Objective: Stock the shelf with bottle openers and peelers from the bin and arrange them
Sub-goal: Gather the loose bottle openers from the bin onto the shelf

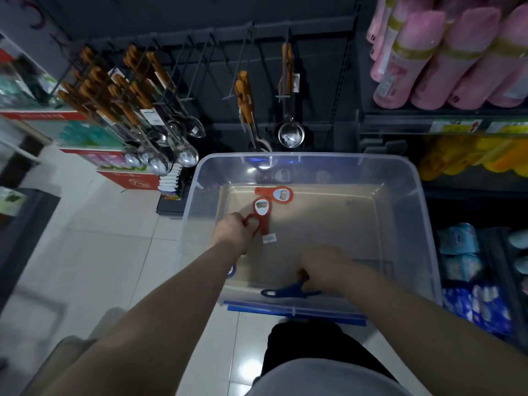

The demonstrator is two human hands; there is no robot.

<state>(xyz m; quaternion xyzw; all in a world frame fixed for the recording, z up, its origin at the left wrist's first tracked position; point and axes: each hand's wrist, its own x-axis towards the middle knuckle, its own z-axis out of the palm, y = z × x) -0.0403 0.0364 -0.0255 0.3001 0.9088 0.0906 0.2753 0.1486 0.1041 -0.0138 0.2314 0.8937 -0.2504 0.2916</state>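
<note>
Step in hand: pickup from the bin, both hands down inside it, nothing on its way to the shelf yet

Clear plastic bin point(423, 212) sits on the floor in front of the dark peg rack point(217, 67). Nearly empty: I count a few pieces only

Left hand point(233, 228): fingers curled shut around a red looped item point(253, 221), probably a peeler or opener handle, too blurred to say which. A red bottle opener point(262, 209) with a white tag lies just beside it, touching or overlapping, can't tell if it's in the same grip. A second red bottle opener point(277, 194) lies loose further back on the bin floor, clear of both hands

Right hand point(325, 267): knuckles up, fingers folded under near the front wall, closed on something dark blue point(288, 291) that sticks out left of the fist. Looks like a blue opener or peeler. How firm the pinch is I can't tell, fingertips are hidden

Rack: left pegs packed with wooden-handled spoons point(128, 92), a ladle point(291, 132) hangs right of centre, several pegs between look bare

Next move, my read: lift both hands out over the rim without snagging the tag, then find each item's hang hole and thread it onto a free peg. That likely needs regripping so the hole faces out. One red opener remains for another trip
</note>
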